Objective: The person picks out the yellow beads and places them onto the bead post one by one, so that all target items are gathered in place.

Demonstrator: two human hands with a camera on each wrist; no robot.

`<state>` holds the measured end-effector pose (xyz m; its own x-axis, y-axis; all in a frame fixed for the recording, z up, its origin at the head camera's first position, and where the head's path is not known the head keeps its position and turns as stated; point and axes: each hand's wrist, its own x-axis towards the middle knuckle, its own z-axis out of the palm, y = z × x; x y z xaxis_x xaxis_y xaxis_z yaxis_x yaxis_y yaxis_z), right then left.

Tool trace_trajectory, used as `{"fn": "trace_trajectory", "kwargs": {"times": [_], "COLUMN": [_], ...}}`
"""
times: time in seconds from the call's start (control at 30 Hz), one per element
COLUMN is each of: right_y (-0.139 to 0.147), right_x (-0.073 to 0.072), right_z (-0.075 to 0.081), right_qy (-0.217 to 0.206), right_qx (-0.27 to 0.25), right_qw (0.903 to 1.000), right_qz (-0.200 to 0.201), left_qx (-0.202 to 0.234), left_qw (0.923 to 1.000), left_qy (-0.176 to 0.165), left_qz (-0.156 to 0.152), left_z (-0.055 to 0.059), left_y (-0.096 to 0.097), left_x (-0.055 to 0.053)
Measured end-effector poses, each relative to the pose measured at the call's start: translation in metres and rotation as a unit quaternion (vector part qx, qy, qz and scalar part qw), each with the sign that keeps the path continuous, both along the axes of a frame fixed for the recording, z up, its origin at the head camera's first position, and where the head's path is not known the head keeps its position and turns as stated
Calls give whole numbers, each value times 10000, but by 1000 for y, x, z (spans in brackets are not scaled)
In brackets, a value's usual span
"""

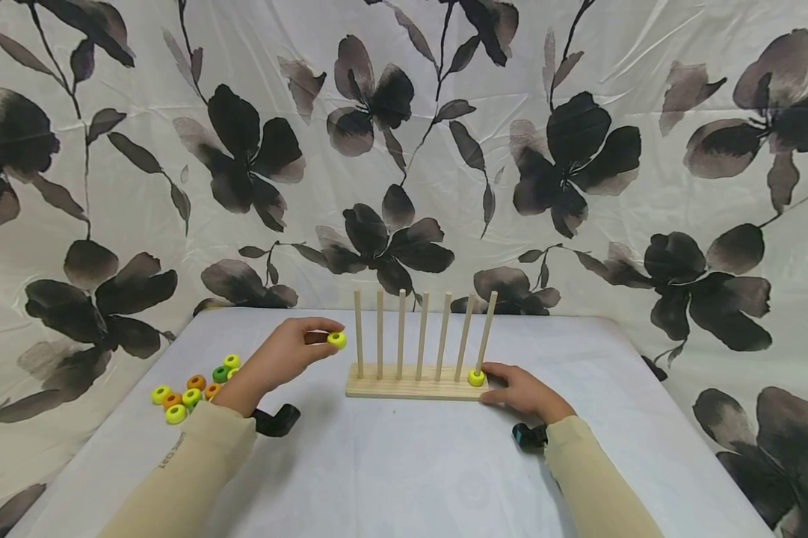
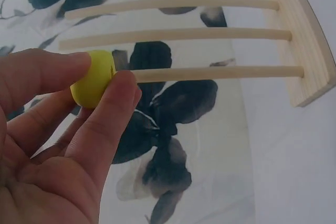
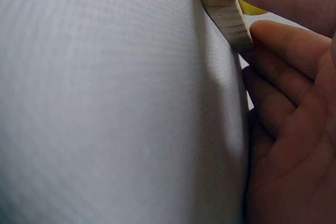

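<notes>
- wooden peg rack [image 1: 404, 390] is standing on the white table [image 1: 404, 471], and its seven thin pegs [image 1: 422, 336] are rising from one flat base.
- just left of this rack, the left hand [image 1: 285, 357] is gripping one yellow bead [image 1: 337, 340]; thumb and index finger are pinching it from its two sides.
- this bead is being held above the table, near the leftmost peg of the rack, and in the head view it is staying apart from that peg.
- at the right end of the rack, the right hand [image 1: 521, 390] is holding the base between thumb and index finger.
- at the foot of the rack's rightmost peg, a second yellow bead [image 1: 476, 378] is sitting around the peg; the right index finger is lying just beside it, and i cannot tell if they are touching.
- well to the left of the rack, loose beads [image 1: 196, 382] in yellow, green and orange are lying in a group on the table.
- behind the rack, a pale cloth [image 1: 471, 217] with dark flowers is hanging.
</notes>
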<state>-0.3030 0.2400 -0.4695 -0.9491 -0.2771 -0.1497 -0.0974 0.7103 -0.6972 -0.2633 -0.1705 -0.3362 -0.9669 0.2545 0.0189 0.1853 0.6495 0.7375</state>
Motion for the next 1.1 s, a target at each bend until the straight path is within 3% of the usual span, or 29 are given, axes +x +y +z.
{"fn": "trace_trajectory", "kwargs": {"times": [0.3, 0.77, 1.1], "right_y": [0, 0, 1], "right_x": [0, 1, 1], "right_z": [-2, 0, -2], "right_qy": [32, 101, 132], "right_qx": [54, 6, 33], "right_qw": [10000, 9999, 9999], "right_qz": [19, 59, 98], "left_qx": [283, 456, 254], "left_qw": [9996, 9977, 9972], "left_qy": [71, 285, 499], "left_qz": [-60, -407, -488], "left_z": [7, 33, 49], "left_y": [11, 28, 37], "left_x": [-1, -3, -3]}}
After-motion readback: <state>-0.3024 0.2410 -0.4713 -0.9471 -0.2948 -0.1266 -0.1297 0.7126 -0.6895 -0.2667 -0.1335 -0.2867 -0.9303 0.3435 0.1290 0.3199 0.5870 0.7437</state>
